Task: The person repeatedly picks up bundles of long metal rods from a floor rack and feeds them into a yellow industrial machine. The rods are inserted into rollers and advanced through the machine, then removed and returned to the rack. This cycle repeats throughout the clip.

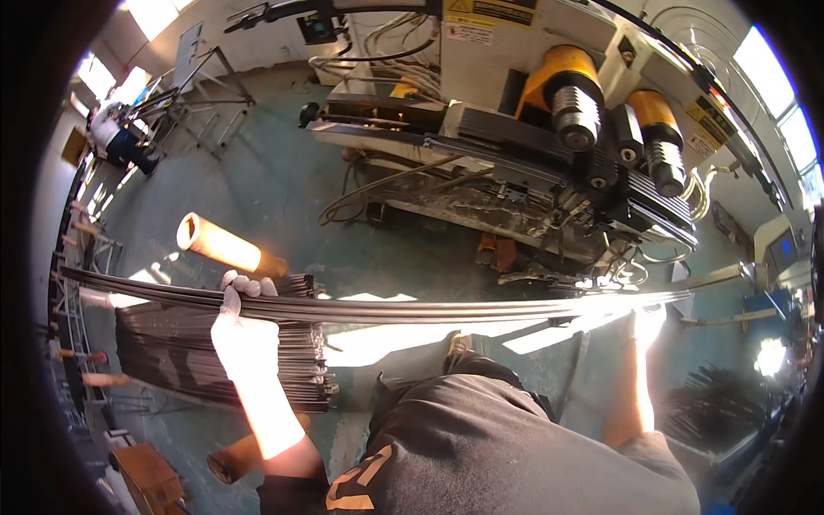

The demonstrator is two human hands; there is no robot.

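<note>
A bundle of several long, thin metal bars [429, 311] stretches crosswise in front of my body. Toward its left part, my gloved left hand [246, 330] is closed around the bars, with fingers curled over the far side. My right hand [648, 324] supports the bundle near its right end; strong glare washes out that hand, and its fingers hardly show. Below and beyond my left hand lies a thick stack of dark metal bars [180, 348], their ends lined up on the right.
Ahead stands a large machine [481, 142] with orange-topped cylinders and hanging cables. Brown tubes [225, 244] lie beside the stack. More dark bars [712, 399] rest at the right. Another person [120, 137] is at the far left, near metal frames [202, 94].
</note>
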